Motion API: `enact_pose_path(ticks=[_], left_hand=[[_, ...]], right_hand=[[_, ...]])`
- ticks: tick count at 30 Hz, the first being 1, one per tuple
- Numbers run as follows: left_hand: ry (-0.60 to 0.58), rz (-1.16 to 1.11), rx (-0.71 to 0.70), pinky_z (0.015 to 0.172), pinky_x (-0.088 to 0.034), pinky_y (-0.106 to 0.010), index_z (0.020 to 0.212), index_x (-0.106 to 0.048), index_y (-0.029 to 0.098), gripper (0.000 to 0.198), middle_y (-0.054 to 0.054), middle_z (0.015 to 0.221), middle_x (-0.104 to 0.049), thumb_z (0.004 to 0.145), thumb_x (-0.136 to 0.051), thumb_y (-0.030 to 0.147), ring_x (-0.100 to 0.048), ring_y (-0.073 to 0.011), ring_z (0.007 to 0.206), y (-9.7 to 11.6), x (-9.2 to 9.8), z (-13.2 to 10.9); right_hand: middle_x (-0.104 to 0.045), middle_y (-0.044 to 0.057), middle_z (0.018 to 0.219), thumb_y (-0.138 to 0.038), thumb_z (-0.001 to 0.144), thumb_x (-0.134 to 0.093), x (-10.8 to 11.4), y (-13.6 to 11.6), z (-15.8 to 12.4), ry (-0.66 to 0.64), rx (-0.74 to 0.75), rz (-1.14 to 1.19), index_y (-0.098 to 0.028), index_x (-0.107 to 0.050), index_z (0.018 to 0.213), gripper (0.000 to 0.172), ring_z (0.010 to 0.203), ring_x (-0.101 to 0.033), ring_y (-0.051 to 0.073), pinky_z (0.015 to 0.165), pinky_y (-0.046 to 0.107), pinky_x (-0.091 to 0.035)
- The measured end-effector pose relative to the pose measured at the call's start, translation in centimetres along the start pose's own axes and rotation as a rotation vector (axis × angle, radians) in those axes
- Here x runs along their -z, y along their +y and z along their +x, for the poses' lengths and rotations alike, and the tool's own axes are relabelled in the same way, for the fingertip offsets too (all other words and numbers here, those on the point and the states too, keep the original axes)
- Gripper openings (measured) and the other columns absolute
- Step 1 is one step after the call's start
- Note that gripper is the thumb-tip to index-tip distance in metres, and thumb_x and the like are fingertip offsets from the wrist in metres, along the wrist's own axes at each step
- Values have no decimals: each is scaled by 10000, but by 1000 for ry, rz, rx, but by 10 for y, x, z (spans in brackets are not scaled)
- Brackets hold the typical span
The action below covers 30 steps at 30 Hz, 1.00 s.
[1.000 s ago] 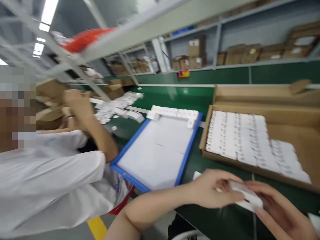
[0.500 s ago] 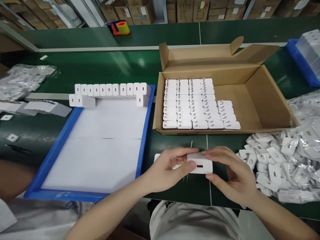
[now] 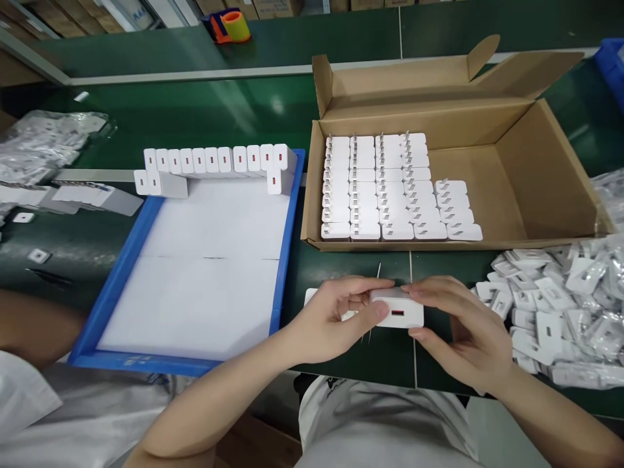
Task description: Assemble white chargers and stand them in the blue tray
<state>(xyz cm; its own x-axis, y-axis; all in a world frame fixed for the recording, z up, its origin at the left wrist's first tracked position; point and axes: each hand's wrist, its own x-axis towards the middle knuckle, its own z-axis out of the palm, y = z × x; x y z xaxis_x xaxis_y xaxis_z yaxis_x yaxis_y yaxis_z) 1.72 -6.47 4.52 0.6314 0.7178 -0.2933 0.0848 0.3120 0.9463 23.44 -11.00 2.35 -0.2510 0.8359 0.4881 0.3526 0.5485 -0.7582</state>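
Note:
A white USB wall charger (image 3: 412, 316) is held level over the green bench, its dark red slot facing me. My left hand (image 3: 341, 322) grips its left end, thumb on the front face and fingers behind. My right hand (image 3: 470, 338) has its fingertips at the top right edge and its thumb by the lower right corner. Thin metal points (image 3: 379, 270), perhaps of tweezers, stick out above and below my left hand; whether they are held is hidden. Another white piece (image 3: 309, 296) shows partly behind that hand.
A cardboard box (image 3: 526, 188) holds rows of chargers with prongs up. To its left, a blue tray (image 3: 287, 260) carries chargers along its far side. White plates and clear bags (image 3: 550, 299) lie piled at right. A co-worker's arm (image 3: 39, 325) is at left. A tape dispenser (image 3: 229, 27) stands behind.
The view has tilted down and moved slightly, so the bench things appear higher. Both hands keep the same hold on the charger, with hardly any change of pose.

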Motion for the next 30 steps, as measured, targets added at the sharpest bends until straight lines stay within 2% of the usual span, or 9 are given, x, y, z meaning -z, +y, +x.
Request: enact_pose_path(ticks=[6,9,12,16,22,27,30], left_hand=[[17,5,-9,786,-538,-278,1287,-613,100,501,-124,1017,-692,905,-610,424,-637,-183,883,0,0,-1],[12,15,-14,801,-538,-289,1289,-614,108,493,-132,1050,-686,907,-607,419,-638,-195,913,-1,1,0],[-31,20,-76,800,-534,-281,1302,-612,129,453,-136,1121,-674,916,-604,366,-638,-193,939,0,1,2],[-76,40,-135,840,-540,-275,1316,-598,135,550,-122,1132,-671,801,-749,252,-640,-194,976,2,1,4],[-73,55,-163,858,-540,-242,1244,-649,165,427,-99,1164,-669,824,-720,202,-651,-176,1030,1,1,5],[-66,66,-164,848,-550,-243,1248,-647,155,443,-106,1154,-669,816,-729,210,-655,-187,1038,-1,1,6],[-68,54,-160,862,-552,-250,1252,-641,136,448,-112,1146,-673,819,-728,214,-662,-189,1033,-2,0,6]], right_hand=[[-682,113,1096,-115,846,-667,-1,-3,1,27,48,-60,-251,-578,1284,467,976,-668,267,767,414,-554],[-674,114,1107,-95,850,-655,-1,-4,2,34,68,-91,-249,-581,1276,459,974,-666,258,777,408,-546],[-666,120,1114,-86,852,-649,0,-4,3,13,54,-85,-229,-574,1259,438,989,-656,253,803,404,-534],[-662,119,1115,-90,857,-639,1,-5,3,4,42,-76,-228,-557,1254,428,1004,-647,255,809,405,-526],[-656,123,1126,-108,853,-636,1,-3,-2,-10,26,-33,-213,-541,1241,413,1012,-639,259,834,411,-506],[-653,110,1116,-157,863,-651,0,-3,-4,-2,-61,43,-240,-560,1205,363,1025,-622,270,851,428,-508],[-633,105,1111,-168,885,-637,1,-5,-3,-5,-164,215,-256,-575,1189,323,1063,-596,267,862,421,-534]])
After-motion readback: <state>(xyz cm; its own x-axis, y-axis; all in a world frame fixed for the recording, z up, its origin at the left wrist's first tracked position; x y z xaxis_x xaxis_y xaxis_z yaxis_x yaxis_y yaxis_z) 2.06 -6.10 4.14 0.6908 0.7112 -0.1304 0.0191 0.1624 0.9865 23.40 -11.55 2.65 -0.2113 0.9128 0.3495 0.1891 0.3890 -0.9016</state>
